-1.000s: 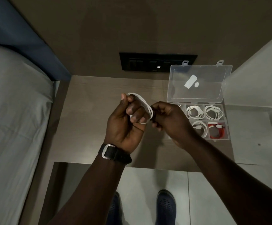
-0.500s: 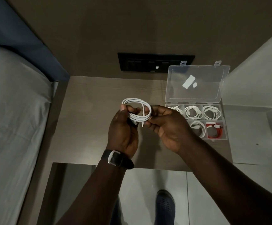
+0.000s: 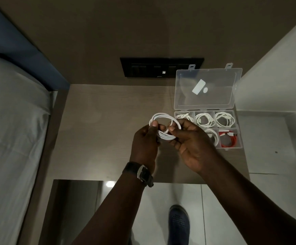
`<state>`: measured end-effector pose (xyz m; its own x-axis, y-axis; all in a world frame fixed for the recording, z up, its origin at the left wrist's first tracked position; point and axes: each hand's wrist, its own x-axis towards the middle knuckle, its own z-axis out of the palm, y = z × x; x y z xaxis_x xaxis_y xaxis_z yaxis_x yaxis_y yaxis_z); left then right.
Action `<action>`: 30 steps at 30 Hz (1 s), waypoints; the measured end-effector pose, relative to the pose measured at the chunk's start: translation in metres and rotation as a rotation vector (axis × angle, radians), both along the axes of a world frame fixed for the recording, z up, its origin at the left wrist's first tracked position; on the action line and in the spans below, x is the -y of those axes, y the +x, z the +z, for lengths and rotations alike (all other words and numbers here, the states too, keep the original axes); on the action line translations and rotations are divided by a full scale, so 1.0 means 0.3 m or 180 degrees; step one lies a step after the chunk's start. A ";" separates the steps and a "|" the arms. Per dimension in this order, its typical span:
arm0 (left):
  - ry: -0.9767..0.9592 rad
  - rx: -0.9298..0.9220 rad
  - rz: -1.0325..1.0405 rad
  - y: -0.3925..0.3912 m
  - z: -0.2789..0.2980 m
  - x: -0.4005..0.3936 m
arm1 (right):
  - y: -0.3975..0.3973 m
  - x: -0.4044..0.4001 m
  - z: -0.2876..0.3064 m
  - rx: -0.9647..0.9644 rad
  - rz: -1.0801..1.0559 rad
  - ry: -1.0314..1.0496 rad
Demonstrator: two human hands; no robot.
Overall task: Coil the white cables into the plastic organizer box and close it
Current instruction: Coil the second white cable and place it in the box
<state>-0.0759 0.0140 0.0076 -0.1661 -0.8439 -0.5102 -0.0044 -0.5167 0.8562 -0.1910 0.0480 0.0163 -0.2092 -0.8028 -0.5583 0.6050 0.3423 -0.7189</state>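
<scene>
A coiled white cable hangs in the air above the brown table, held between both hands. My left hand pinches the coil's left side and my right hand grips its right side, with the cable's end between thumb and finger. To the right stands the clear plastic organizer box, its lid open and upright. Its compartments hold several coiled white cables and one red cable. My right hand hides part of the box's left compartments.
A black switch panel is on the wall behind the table. A bed with a grey sheet and blue headboard lies left. A white ledge adjoins the box on the right. A blue shoe shows on the floor below.
The cable went from being wound around my left fingers to a finished round coil held flat between both hands. Both hands have shifted slightly right, toward the box.
</scene>
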 end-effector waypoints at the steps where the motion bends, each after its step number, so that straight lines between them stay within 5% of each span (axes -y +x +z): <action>1: 0.0046 0.0012 -0.0006 -0.009 -0.004 -0.004 | -0.014 -0.009 -0.003 0.0107 -0.0032 0.0029; 7: 0.0354 -0.0322 0.0313 -0.084 -0.067 -0.057 | -0.058 -0.071 -0.047 0.0762 -0.0352 0.0700; 18: 0.1159 -0.0984 0.0908 -0.240 -0.169 -0.195 | -0.161 -0.188 -0.159 -0.0238 -0.0331 0.0869; 23: 0.0725 -0.0422 0.0593 -0.276 -0.209 -0.196 | -0.227 -0.193 -0.184 -0.0890 -0.0222 0.0851; 27: -0.0087 0.0575 0.0365 -0.277 -0.249 -0.160 | -0.253 -0.150 -0.213 -0.1724 -0.0179 0.0729; 30: -0.0109 0.1157 0.0276 -0.279 -0.274 -0.136 | -0.264 -0.119 -0.247 -0.2554 0.0188 0.0712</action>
